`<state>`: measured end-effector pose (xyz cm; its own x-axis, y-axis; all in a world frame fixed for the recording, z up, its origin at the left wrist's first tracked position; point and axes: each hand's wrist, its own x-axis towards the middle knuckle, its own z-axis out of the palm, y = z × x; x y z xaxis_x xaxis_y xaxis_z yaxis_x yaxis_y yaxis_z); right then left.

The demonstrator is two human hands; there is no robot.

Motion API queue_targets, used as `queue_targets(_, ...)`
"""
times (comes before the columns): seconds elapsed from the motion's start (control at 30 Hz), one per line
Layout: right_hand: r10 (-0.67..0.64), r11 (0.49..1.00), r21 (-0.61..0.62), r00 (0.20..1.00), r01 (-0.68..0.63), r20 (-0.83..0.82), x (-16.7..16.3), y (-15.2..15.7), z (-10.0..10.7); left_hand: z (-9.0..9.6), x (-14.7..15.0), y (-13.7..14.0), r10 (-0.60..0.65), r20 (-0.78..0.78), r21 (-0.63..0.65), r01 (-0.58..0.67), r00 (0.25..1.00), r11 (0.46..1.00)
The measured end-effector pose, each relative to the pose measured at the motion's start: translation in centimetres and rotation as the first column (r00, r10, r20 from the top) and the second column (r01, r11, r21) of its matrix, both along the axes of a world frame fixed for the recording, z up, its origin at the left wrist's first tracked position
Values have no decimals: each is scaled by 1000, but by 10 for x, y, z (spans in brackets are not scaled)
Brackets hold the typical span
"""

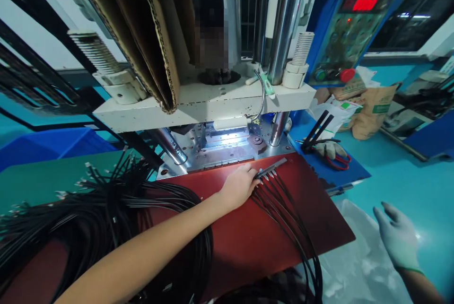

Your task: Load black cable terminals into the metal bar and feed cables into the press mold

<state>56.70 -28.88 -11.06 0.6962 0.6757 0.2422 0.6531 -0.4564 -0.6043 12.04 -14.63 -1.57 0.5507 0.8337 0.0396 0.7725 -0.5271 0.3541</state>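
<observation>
My left hand (241, 185), bare, is closed around the left end of a narrow metal bar (275, 168) above the red board. Several black cables (283, 204) run from the bar, with small metal ends along its edge, and hang over the board's front edge. My right hand (397, 233) wears a pale glove. It is out at the right, fingers apart, with nothing in it. Behind the bar, a lit metal mold (227, 136) sits on the press's lower plate (198, 156).
Bundled black cables (117, 200) lie on the left of the red board (227, 247). The press's white crosspiece (198, 105) spans above the mold, with cardboard (156, 34) on it. Red-handled scissors (342, 161) lie on a blue surface, right. A control panel (351, 30) stands behind.
</observation>
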Motion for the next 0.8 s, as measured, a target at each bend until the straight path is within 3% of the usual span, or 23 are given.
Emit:
queue_targets(0.1, 100, 982, 169, 993, -89, -58, -58, 30, 59, -2, 2, 2, 65, 87, -55, -61, 994, 997)
queue_targets(0.13, 204, 960, 218, 973, -177, -108, -84, 38, 75, -2, 1, 4, 78, 132, -74, -69, 988, 995)
queue_targets(0.17, 369, 919, 242, 894, -310, -255, -110, 45, 88, 0, -2, 6, 86, 182, -85, -71, 980, 994)
queue_targets(0.2, 494, 868, 304, 743, -393, -452, -136, 51, 97, 3, -5, 9, 87, 236, -80, -69, 968, 994)
queue_targets(0.23, 556, 826, 348, 535, -444, -636, -160, 55, 103, 8, -10, 12, 84, 291, -57, -71, 953, 996)
queue_targets(0.3, 454, 764, 345, 73, -546, -888, -201, 58, 106, 19, -21, 22, 81, 370, 17, -94, 926, 995)
queue_targets(0.37, 239, 682, 281, -157, -676, -958, -230, 56, 103, 28, -36, 33, 91, 381, 95, -137, 920, 986)
queue_targets(0.4, 128, 629, 257, -228, -734, -965, -241, 54, 100, 31, -44, 40, 103, 373, 129, -161, 922, 978)
queue_targets(0.47, -20, 536, 286, -351, -794, -936, -256, 52, 95, 31, -61, 54, 130, 355, 178, -203, 926, 963)
queue_targets(0.53, -76, 495, 369, -462, -787, -884, -267, 58, 90, 25, -75, 71, 151, 353, 190, -229, 923, 955)
queue_targets(0.67, -86, 492, 459, -566, -740, -820, -289, 96, 87, 12, -92, 117, 194, 333, 140, -252, 923, 958)
queue_targets(0.8, -81, 507, 441, -551, -740, -831, -312, 142, 89, 8, -94, 167, 212, 350, 126, -271, 912, 954)
